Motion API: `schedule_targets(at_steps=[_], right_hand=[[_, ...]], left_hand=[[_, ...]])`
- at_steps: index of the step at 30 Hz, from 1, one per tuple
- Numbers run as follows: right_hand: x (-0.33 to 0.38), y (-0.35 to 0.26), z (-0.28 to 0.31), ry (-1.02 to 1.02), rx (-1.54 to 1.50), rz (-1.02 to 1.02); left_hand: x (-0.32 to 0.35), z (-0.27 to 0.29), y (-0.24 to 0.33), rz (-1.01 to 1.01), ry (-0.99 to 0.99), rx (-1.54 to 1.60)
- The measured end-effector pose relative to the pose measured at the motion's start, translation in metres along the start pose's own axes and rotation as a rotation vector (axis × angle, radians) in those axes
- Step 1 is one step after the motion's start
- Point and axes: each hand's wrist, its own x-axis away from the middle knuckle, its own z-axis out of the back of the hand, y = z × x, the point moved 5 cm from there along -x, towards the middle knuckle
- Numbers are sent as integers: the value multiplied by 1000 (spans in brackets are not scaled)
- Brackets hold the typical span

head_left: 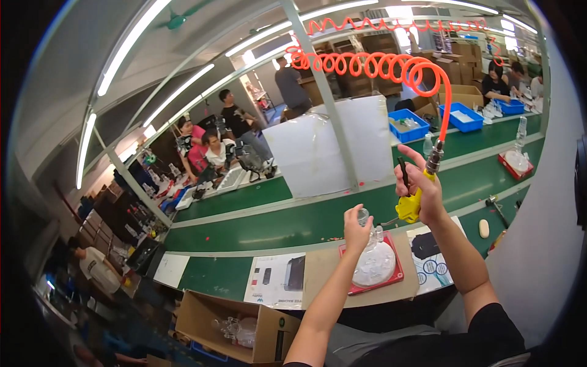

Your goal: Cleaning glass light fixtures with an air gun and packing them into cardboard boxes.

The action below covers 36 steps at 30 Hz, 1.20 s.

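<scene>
My left hand [356, 231] is closed around the upper neck of a clear glass vessel [374, 264]. Its wide round base sits on a red square tray [398, 269]. In my right hand [431, 200] is a yellow air blow gun [409, 208], its thin nozzle pointing left at the glass, close to a small side piece. My index finger is raised off the gun's black lever. An orange coiled air hose [445, 110] runs up from the gun's metal coupling. Whether the nozzle touches the glass, I cannot tell.
Printed cardboard sheets [269, 282] lie along the green bench. Below left, an open cardboard box [202, 315] holds clear glassware. Another glass piece [520, 160] stands on a red tray at right. Blue bins [408, 131] line the far side, near a white panel [299, 156]. Several people work beyond.
</scene>
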Motion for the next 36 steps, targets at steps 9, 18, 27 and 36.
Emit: schedule_targets(at_steps=[9,18,27,36], right_hand=[[-1,15,17,11,152,140],[-8,11,24,111,110,233],[4,56,43,153,86,87],[40,78,62,191,141,67]], left_hand=[[-15,-41,15,49,-59,25],[0,-40,17,-91,-6,6],[27,-38,-9,55,-60,41],[55,-38,-15,-18,-144,-191]])
